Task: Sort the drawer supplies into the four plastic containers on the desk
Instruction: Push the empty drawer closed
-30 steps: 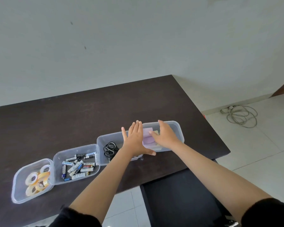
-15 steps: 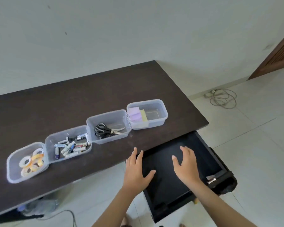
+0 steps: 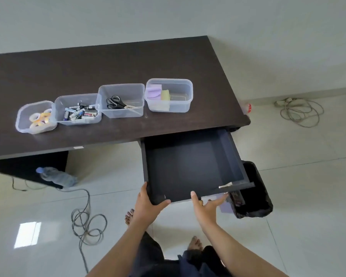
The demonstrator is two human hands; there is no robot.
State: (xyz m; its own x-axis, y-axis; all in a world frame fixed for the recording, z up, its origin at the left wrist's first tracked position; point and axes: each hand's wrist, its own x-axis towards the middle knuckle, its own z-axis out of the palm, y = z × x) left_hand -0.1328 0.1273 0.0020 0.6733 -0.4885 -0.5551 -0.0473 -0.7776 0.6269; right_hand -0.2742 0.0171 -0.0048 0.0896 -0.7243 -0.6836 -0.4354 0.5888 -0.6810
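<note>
The black drawer (image 3: pixel 192 166) is pulled out under the dark desk (image 3: pixel 112 64) and looks bare inside. My left hand (image 3: pixel 147 206) touches its front left corner, fingers straight and thumb on the front rim. My right hand (image 3: pixel 206 206) lies flat against the drawer front, thumb up on the rim. Four clear containers stand in a row on the desk: tape rolls (image 3: pixel 39 118), batteries (image 3: pixel 79 112), scissors (image 3: pixel 116 101), and purple and yellow sticky notes (image 3: pixel 158 93).
A black bin (image 3: pixel 254 196) stands to the right of the drawer. On the floor lie a water bottle (image 3: pixel 57 176), a grey cable (image 3: pixel 86 222) at left and a coiled cord (image 3: pixel 302 110) at right. My feet show below the drawer.
Both hands left the sticky-note container, came down over the open drawer and now rest on its front edge. The view tilted down and back.
</note>
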